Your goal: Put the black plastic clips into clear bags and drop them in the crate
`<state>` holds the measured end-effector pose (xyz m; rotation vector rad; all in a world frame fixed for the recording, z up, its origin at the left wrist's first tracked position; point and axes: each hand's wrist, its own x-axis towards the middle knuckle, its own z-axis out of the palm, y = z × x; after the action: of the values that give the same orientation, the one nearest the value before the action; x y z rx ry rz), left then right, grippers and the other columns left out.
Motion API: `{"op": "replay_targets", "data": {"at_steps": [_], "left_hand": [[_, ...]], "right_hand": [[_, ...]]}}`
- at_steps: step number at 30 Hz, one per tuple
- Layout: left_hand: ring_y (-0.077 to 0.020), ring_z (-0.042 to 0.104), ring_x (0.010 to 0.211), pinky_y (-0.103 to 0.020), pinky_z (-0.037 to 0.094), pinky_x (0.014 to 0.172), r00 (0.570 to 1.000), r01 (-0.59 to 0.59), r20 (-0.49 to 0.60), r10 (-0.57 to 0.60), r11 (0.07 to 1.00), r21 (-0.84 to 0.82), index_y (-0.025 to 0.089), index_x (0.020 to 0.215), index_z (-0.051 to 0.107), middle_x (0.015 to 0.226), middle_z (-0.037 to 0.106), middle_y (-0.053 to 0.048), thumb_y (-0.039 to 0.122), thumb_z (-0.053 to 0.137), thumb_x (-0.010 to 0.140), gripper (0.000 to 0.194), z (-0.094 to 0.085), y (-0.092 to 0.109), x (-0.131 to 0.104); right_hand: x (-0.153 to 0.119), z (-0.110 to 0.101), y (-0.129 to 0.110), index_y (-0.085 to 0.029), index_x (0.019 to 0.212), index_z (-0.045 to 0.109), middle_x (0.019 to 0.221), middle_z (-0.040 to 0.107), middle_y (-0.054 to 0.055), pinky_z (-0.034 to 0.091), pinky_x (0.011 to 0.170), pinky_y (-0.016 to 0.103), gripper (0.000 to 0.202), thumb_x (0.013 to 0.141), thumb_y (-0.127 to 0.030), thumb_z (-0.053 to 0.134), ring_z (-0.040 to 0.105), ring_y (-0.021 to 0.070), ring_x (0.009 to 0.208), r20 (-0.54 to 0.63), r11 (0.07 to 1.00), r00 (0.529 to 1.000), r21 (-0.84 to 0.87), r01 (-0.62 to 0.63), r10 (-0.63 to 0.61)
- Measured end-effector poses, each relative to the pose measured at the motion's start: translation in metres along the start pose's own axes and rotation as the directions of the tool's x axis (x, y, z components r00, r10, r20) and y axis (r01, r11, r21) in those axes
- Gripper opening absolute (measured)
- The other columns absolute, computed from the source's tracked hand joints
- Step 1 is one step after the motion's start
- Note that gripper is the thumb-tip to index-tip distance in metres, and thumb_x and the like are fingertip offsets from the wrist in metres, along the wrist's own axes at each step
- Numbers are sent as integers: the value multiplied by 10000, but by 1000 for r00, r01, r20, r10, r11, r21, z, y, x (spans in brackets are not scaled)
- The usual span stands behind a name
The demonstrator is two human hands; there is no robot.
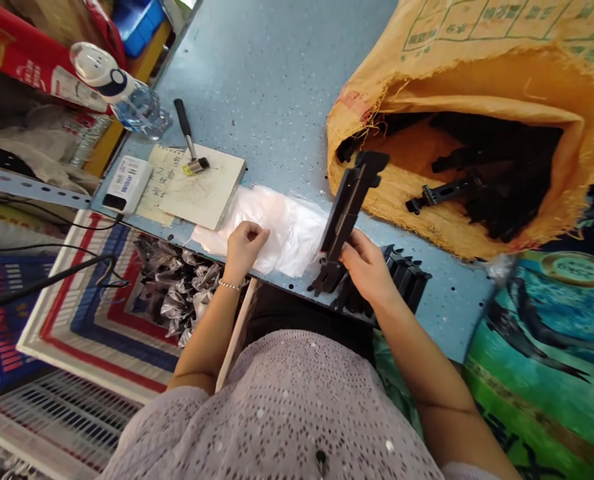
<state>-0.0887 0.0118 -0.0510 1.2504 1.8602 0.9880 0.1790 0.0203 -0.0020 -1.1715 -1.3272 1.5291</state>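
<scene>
Worktable (267, 80), head view: we found a blue, speckled surface on which the work was laid out. The right hand (371, 268) had its fingers closed round the lower portion of a slender black plastic part (349, 207), which it held on end, tilted, at the near edge. We could not establish whether the part's lower end touched the surface. The left hand (245, 248) was over a pile of clear plastic bags (281, 223), thumb and forefinger drawn together; we could not tell whether they gripped any film.

Just right of the right hand, we noted similar black parts (417, 287) in a row. Beyond them lay an orange woven sack (377, 67), its open mouth showing further black parts inside. To the left of the bags, a hammer (184, 123) rested with its head on a pale flat block (211, 193). Beside the block we recorded a handwritten sheet (155, 200), a white device (131, 181) and a water bottle (139, 110). Below the table, a striped basket (41, 313) contained bagged dark items (177, 287).
</scene>
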Motion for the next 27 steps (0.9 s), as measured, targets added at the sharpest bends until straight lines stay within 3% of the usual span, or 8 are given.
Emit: {"op": "replay_targets", "data": {"at_steps": [4, 7, 9, 11, 16, 22, 24, 27], "left_hand": [[-146, 636, 688, -276, 521, 674, 998, 58, 23, -54, 976, -212, 187, 872, 589, 778, 653, -4, 308, 713, 807, 185, -7, -4, -1], [-181, 645, 789, -305, 523, 728, 995, -81, -58, 82, 996, 28, 197, 920, 585, 866, 659, -39, 278, 739, 795, 215, 0, 0, -5], [-231, 646, 894, -345, 511, 785, 985, -159, -19, 170, 954, 256, 195, 880, 623, 916, 669, -81, 281, 726, 826, 144, 3, 3, -6], [-248, 644, 914, -366, 497, 811, 981, -192, 78, 176, 931, 311, 194, 823, 655, 908, 681, -93, 266, 656, 883, 94, 0, 4, -3], [-167, 587, 712, -296, 470, 679, 988, -40, 144, 47, 998, -52, 192, 788, 674, 773, 654, -18, 304, 745, 809, 134, -22, -5, 8], [-163, 623, 733, -289, 512, 684, 991, -68, 102, 84, 986, -151, 187, 805, 669, 780, 664, -20, 280, 720, 811, 105, -28, -6, 6], [-188, 669, 813, -322, 554, 754, 986, -154, 62, 158, 986, -65, 191, 874, 678, 862, 705, -44, 211, 642, 849, 48, -35, -2, 2], [-262, 677, 1086, -424, 548, 963, 947, -320, 93, 306, 896, 307, 189, 973, 736, 1114, 735, -112, 83, 505, 869, 275, -53, 7, -2]], "right_hand": [[12, 48, -2, -240, 1158, 683, 1049, 727, 53, 607, 739, 347, 345, 925, -494, 680, 702, 177, 830, 114, 934, 982, 308, -180, 151], [22, 69, -3, -240, 1104, 699, 1111, 735, 64, 608, 766, 353, 325, 909, -499, 687, 699, 180, 860, 119, 910, 975, 351, -219, 189], [25, 72, -3, -245, 1070, 700, 1157, 739, 60, 609, 807, 364, 291, 901, -483, 697, 700, 176, 872, 83, 904, 978, 374, -207, 190], [24, 69, -3, -244, 1048, 698, 1177, 747, 54, 612, 818, 365, 281, 882, -469, 719, 703, 171, 862, 60, 893, 977, 397, -212, 206], [21, 64, -5, -228, 1058, 701, 1181, 763, 65, 615, 793, 351, 296, 870, -455, 728, 716, 168, 845, 71, 869, 964, 419, -262, 256], [40, 99, 14, -206, 964, 684, 979, 767, 50, 599, 748, 337, 281, 823, -442, 745, 708, 174, 801, 196, 822, 943, 463, -331, 269], [47, 110, 26, -201, 909, 654, 835, 732, 20, 585, 696, 322, 300, 773, -444, 766, 693, 172, 748, 197, 804, 927, 462, -375, 319], [49, 115, 34, -205, 938, 640, 765, 684, -21, 562, 655, 298, 322, 760, -446, 760, 657, 150, 693, 140, 820, 932, 443, -362, 335]]}}
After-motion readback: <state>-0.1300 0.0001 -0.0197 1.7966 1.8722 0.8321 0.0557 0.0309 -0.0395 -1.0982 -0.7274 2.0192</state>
